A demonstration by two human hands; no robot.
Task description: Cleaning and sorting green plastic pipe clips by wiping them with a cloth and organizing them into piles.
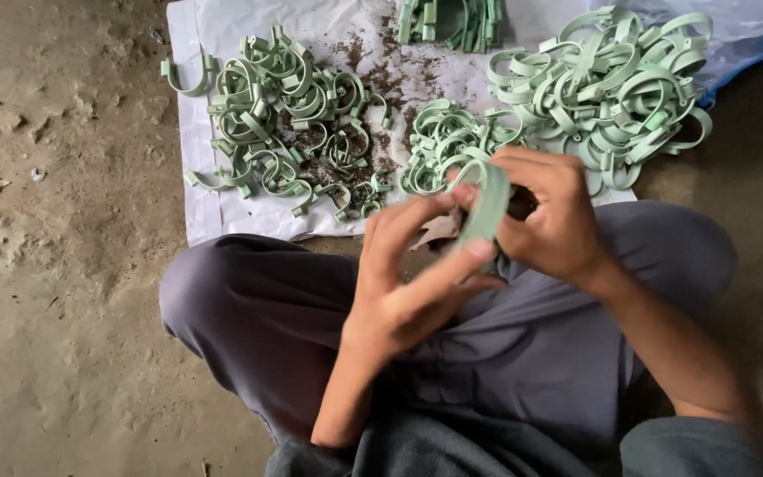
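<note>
I sit cross-legged on the ground, and both my hands meet over my lap on one pale green plastic clip (490, 201), a curved band. My right hand (551, 216) grips it from the right, fingers curled over its top. My left hand (412, 269) pinches its lower end between thumb and fingers. Just beyond my hands lies a small heap of the same green clips (443, 141) on a white sheet (196, 132).
On the sheet lie a left pile of green clips (284, 115) mixed with dark crumbs, a large pile at the right (611, 84), and a bundle at the top edge (452, 19). Bare dirt ground (64, 265) spreads to the left. Grey trousers (258, 309) cover my knees.
</note>
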